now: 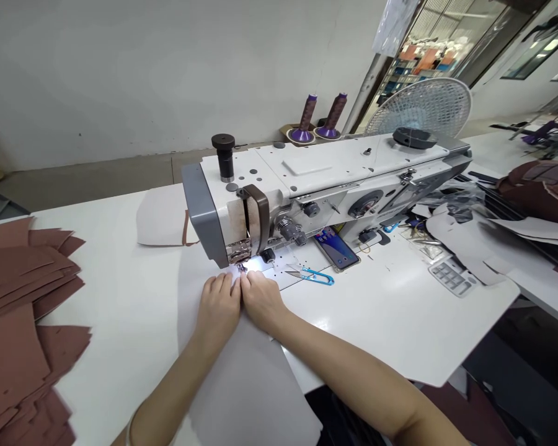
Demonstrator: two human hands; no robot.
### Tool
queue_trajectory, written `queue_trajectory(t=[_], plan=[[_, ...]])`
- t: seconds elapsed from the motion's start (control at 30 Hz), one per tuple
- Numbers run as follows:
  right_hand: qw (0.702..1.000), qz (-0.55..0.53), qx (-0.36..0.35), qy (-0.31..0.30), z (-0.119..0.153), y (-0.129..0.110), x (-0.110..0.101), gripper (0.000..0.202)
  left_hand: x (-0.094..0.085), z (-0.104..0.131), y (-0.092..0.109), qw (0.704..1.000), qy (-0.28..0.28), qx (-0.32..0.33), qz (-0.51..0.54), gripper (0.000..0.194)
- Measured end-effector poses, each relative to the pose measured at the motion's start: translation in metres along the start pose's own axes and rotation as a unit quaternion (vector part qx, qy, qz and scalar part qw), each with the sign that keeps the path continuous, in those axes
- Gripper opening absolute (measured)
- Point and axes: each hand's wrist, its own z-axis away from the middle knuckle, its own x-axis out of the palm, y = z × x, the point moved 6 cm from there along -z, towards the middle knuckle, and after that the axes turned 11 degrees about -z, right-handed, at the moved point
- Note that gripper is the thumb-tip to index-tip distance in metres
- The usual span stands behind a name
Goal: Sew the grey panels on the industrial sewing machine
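My left hand (219, 305) and my right hand (263, 300) meet just in front of the presser foot (242, 267) of a white sewing machine (270, 173). Both have their fingers bent and pressed together at the edge of a pale grey fabric panel (248, 384). The panel runs under my hands and forearms toward me, over the table's front edge. What lies right between the fingertips is hidden. A light shines on the needle area. Right of my right hand lie blue-handled thread snips (318, 276), with a smartphone (337, 249) behind them.
Stacked brown fabric pieces (13, 297) cover the table's left side. Behind the machine head lies a pale piece with a brown edge (162, 217). Two brown thread cones (308, 114) and a fan (423, 108) stand behind. Scraps and a sticker sheet (451, 277) lie at right.
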Motion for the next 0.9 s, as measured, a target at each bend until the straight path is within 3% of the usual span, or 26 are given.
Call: queue_trajectory(t=[0.17, 0.37, 0.63, 0.9], plan=[[1.000, -0.006, -0.006, 0.007, 0.001, -0.002, -0.003, 0.016, 0.003, 0.003, 0.001, 1.000, 0.026, 0.001, -0.018, 0.029], [1.000, -0.001, 0.004, -0.005, 0.003, -0.002, -0.005, 0.016, 0.012, 0.002, -0.006, 1.000, 0.007, 0.006, -0.010, 0.029], [1.000, -0.007, -0.011, 0.009, 0.001, -0.002, -0.003, 0.016, 0.000, 0.002, 0.003, 0.999, 0.024, 0.025, -0.037, 0.032], [1.000, -0.013, 0.009, -0.002, 0.001, -0.001, -0.004, 0.018, 0.015, 0.003, -0.003, 0.999, -0.034, 0.006, 0.003, 0.035]])
